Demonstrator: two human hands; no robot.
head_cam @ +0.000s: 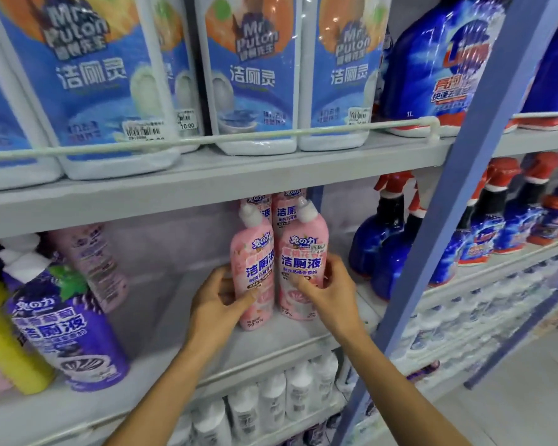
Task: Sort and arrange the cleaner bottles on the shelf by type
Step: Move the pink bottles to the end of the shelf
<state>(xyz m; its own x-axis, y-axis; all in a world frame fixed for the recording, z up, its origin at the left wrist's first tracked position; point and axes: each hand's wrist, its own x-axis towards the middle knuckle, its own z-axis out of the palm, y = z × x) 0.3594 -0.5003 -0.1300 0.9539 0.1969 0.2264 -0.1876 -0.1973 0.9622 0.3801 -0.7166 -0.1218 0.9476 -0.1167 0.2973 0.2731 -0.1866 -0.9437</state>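
Grouping pink toilet cleaners, it seems: left grip (220, 302) clasps the left bottle (255, 252), right grip (332, 294) the right bottle (305, 249); next, set both level.

"Mr Puton" on white bottles (253, 75), "洁厕液" on pink bottles (300, 252)

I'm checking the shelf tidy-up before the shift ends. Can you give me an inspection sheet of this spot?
Surface: grey middle shelf, bare patch left of the pink group.
Job's things: left pink bottle and right pink bottle upright, side by side; two more pink bottles behind; purple bottle and yellow bottle at far left.
Clutter: pale pink bottle apart from the pink group, behind the purple bottle.
Hands: left hand grips left pink bottle; right hand grips right pink bottle.
Cables: nothing seen.
Surroundings: white bottles above, blue spray bottles to the right.
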